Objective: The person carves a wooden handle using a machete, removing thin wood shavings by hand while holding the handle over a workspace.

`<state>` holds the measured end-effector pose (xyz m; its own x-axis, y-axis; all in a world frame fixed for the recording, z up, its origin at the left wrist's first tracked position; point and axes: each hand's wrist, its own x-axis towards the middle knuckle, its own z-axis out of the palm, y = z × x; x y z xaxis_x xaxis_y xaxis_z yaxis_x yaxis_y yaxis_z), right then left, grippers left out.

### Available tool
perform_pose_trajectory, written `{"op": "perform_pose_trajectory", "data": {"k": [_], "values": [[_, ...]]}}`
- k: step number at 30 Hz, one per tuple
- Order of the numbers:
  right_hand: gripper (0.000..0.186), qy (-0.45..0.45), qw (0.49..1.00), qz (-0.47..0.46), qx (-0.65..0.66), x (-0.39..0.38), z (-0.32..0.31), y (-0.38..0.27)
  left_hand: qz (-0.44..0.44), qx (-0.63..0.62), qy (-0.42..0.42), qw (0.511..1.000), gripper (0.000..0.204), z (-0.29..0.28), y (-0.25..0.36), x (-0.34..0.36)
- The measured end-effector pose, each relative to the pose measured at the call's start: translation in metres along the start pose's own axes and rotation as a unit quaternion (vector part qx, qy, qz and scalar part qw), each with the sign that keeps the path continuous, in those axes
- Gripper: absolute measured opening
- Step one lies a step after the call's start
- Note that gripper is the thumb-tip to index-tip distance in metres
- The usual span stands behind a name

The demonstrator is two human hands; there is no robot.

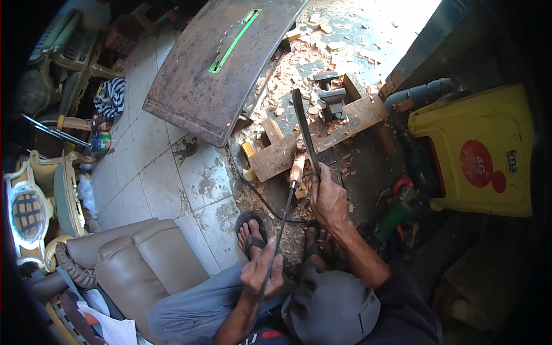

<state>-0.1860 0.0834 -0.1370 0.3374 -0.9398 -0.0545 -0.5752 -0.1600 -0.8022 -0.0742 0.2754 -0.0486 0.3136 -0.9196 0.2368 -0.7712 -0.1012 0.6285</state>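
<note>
My left hand (261, 270) is closed around a long thin metal rod (283, 224). At its far end the rod runs into a short pale wooden handle (297, 167), which rests against a wooden board (276, 158). My right hand (329, 198) grips the near end of a long, dark, slightly curved blade (303, 123), like a machete. The blade slants up and away over the board, beside the wooden handle. Whether blade and handle touch, I cannot tell. On the board stands a dark metal clamp or vise (332, 100).
Wood chips (322, 34) litter the floor ahead. A brown panel (213, 63) with a green-edged slot stands far left of the board. Right are a yellow plastic stool (477, 149) and a green power tool (391, 221). A brown cushioned seat (149, 264) lies left, near ornate chair frames (34, 201).
</note>
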Motion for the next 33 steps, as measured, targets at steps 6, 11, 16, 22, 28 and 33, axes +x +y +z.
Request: {"op": "perform_pose_trajectory", "data": {"k": [6, 11, 16, 22, 28, 33], "values": [[0.032, 0.060, 0.995, -0.077, 0.036, 0.001, -0.016, -0.026, 0.067, 0.017, -0.029, 0.997, 0.045, 0.013, 0.000, -0.016], [0.034, 0.048, 0.994, -0.068, -0.073, 0.004, -0.009, -0.019, 0.091, -0.004, -0.060, 0.994, 0.041, 0.021, 0.000, -0.022], [0.029, -0.070, 0.991, -0.019, -0.116, 0.010, -0.013, -0.021, 0.103, 0.018, -0.054, 0.993, 0.040, 0.030, -0.004, -0.032], [0.026, -0.029, 0.994, -0.034, -0.099, 0.003, -0.014, -0.015, 0.110, 0.021, -0.075, 0.991, 0.040, 0.030, 0.000, -0.026], [0.030, -0.062, 0.991, -0.012, -0.117, 0.008, -0.018, -0.008, 0.114, 0.035, -0.074, 0.990, 0.038, 0.033, 0.001, -0.024], [0.026, 0.042, 0.997, -0.063, 0.006, 0.000, -0.028, -0.029, 0.098, 0.030, -0.075, 0.992, 0.038, 0.035, 0.000, -0.032]]}}
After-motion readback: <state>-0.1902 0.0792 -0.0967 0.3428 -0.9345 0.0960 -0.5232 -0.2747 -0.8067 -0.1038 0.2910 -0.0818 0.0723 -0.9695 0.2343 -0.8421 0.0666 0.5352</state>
